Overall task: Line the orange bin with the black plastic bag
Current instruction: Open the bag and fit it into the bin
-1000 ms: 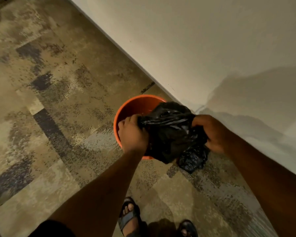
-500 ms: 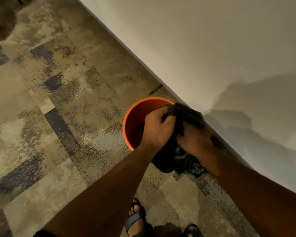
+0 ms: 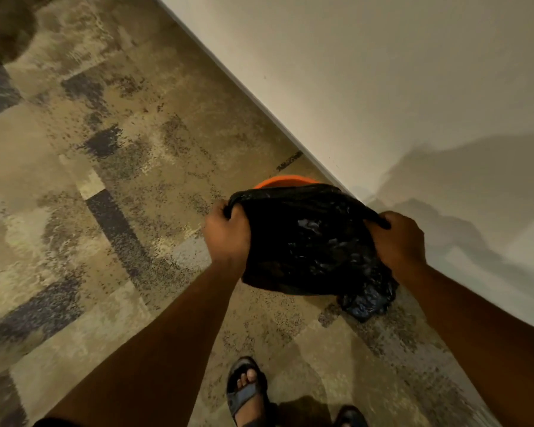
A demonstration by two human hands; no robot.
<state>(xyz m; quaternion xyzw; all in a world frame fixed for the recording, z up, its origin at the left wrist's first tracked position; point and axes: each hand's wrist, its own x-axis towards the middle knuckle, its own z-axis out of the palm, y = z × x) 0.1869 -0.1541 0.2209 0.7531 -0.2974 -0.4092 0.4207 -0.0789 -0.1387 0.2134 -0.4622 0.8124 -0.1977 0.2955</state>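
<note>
The black plastic bag (image 3: 312, 241) hangs stretched wide between both hands, above the orange bin. My left hand (image 3: 227, 234) grips its left top edge. My right hand (image 3: 398, 240) grips its right top edge. A crumpled tail of the bag droops at the lower right. Only a thin arc of the orange bin (image 3: 285, 181) shows past the bag's far edge; the bag hides the bin's other parts.
A pale wall (image 3: 383, 87) runs diagonally right behind the bin. Patterned brown and grey carpet (image 3: 105, 180) spreads to the left. My sandalled feet (image 3: 247, 392) stand near the bottom edge, close to the bin.
My hands were bunched together on the bag beside the bin's rim. They have moved apart, pulling the bag wide so that it now covers almost all of the bin.
</note>
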